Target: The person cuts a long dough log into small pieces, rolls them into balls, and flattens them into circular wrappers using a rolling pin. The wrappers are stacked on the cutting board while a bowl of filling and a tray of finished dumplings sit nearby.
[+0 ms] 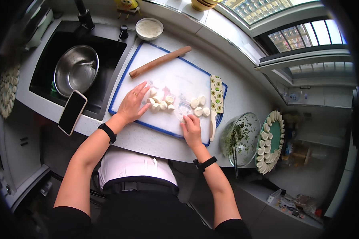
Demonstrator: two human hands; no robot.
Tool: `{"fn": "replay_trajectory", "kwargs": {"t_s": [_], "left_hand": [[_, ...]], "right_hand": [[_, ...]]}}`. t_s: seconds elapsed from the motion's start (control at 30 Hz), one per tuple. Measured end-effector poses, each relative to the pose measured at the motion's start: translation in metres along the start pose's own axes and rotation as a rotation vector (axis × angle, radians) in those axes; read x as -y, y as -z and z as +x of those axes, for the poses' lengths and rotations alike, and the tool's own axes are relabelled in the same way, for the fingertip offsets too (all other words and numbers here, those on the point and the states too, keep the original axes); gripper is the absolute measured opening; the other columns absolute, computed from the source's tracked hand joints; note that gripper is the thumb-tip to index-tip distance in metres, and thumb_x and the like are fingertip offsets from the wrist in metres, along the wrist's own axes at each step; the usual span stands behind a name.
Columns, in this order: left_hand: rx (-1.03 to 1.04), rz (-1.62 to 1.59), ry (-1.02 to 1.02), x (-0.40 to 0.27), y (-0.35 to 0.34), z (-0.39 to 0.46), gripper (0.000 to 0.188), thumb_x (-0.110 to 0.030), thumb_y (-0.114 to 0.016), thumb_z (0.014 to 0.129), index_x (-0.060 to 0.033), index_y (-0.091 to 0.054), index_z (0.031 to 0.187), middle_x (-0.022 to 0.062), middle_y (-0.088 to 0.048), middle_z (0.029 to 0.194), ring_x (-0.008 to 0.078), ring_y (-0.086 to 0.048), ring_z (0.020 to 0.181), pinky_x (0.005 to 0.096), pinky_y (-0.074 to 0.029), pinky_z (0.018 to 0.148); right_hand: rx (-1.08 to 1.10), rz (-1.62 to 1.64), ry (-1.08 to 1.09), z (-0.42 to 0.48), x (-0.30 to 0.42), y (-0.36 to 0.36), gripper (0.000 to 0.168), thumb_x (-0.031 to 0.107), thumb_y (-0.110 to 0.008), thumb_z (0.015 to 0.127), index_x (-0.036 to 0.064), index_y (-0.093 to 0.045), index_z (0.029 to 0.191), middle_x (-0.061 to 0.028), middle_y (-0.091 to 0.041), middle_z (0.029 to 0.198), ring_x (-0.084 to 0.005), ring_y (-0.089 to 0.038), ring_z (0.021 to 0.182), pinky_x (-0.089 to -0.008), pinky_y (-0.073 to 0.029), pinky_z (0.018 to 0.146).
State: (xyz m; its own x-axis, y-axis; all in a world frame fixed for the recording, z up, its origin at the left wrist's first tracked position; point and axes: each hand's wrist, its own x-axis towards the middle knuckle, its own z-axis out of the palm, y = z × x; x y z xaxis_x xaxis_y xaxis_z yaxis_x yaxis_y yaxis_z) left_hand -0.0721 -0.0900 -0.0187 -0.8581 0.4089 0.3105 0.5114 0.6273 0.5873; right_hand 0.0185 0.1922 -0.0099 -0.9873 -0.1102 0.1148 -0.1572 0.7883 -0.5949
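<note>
My left hand (133, 103) rests on the white cutting board (194, 74) with its fingers apart, right beside a cluster of small white dough pieces (156, 106). My right hand (192, 131) is low over the board's near side, fingers curled and thumb drawn in. A pale dough piece (183, 120) shows partly at those fingertips; the rest of it is hidden. Just beyond the right hand lie several more dough pieces (198, 111) in a looser group. Flour dusts the board between the two groups. A wooden rolling pin (160, 62) lies across the far part of the board.
A knife with an avocado-patterned blade (217, 94) lies along the board's right side. Farther right are a glass bowl of green filling (242, 140) with chopsticks and a plate of dumplings (267, 145). Leftward are a phone (72, 112) and a sink holding a metal bowl (76, 70). A flour bowl (149, 29) stands behind.
</note>
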Motion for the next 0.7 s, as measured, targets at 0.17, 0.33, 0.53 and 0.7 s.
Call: {"fn": "replay_trajectory", "kwargs": {"t_s": [0.17, 0.33, 0.53, 0.7], "left_hand": [[-0.009, -0.014, 0.035, 0.001, -0.004, -0.002, 0.060, -0.021, -0.063, 0.081, -0.0050, -0.037, 0.132, 0.0171, -0.037, 0.140, 0.0351, -0.041, 0.124, 0.0410, -0.034, 0.105], [-0.001, 0.001, 0.025, -0.001, -0.002, 0.000, 0.059, -0.024, -0.063, 0.081, -0.0051, -0.037, 0.131, 0.0162, -0.038, 0.139, 0.0341, -0.042, 0.123, 0.0405, -0.034, 0.105], [-0.001, -0.001, 0.038, -0.001, 0.001, 0.001, 0.060, -0.025, -0.063, 0.080, -0.0046, -0.038, 0.130, 0.0173, -0.039, 0.138, 0.0341, -0.042, 0.123, 0.0406, -0.034, 0.105], [0.016, 0.050, 0.014, -0.001, -0.001, 0.000, 0.061, -0.026, -0.064, 0.079, -0.0046, -0.038, 0.130, 0.0177, -0.039, 0.138, 0.0338, -0.041, 0.123, 0.0413, -0.033, 0.105]], "right_hand": [[-0.009, -0.140, -0.012, -0.004, -0.002, 0.003, 0.048, 0.017, -0.065, 0.079, -0.001, -0.052, 0.122, -0.0201, -0.048, 0.127, -0.0346, -0.044, 0.118, -0.0450, -0.029, 0.102], [0.080, -0.443, 0.021, 0.032, 0.015, -0.009, 0.080, 0.046, -0.055, 0.085, -0.003, -0.026, 0.142, -0.0205, -0.022, 0.149, -0.0320, -0.015, 0.140, -0.0473, -0.006, 0.113], [0.193, -0.515, 0.016, 0.043, 0.003, -0.023, 0.087, 0.057, -0.047, 0.086, -0.002, -0.020, 0.144, -0.0185, -0.016, 0.152, -0.0300, -0.010, 0.142, -0.0495, 0.001, 0.113], [0.189, -0.497, 0.073, 0.040, -0.004, -0.025, 0.084, 0.057, -0.043, 0.087, 0.000, -0.020, 0.145, -0.0186, -0.015, 0.153, -0.0303, -0.009, 0.143, -0.0499, 0.002, 0.113]]}}
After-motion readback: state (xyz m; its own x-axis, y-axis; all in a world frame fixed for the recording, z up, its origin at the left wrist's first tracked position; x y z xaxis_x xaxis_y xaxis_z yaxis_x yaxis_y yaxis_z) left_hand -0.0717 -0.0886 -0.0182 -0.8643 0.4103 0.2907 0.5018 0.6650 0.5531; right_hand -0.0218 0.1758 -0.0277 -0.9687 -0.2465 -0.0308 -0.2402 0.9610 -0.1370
